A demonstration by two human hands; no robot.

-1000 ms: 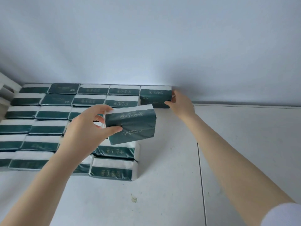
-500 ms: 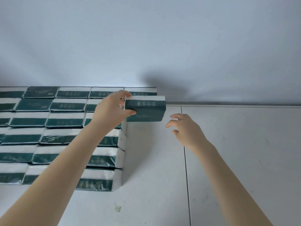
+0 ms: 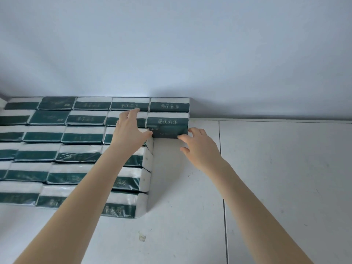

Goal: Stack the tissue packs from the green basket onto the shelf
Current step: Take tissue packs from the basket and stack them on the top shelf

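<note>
The pack (image 3: 167, 125) stands on the shelf (image 3: 266, 168) between both hands' fingertips. Left hand (image 3: 131, 131): fingers spread flat over the stack (image 3: 57, 141), thumb touching the pack's left end. Right hand (image 3: 201, 149): fingers loosely spread, index tip touching the pack's front right corner

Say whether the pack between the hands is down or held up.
Down: the pack meets the shelf along its bottom edge; left hand and right hand merely touch it, fingers open.
</note>
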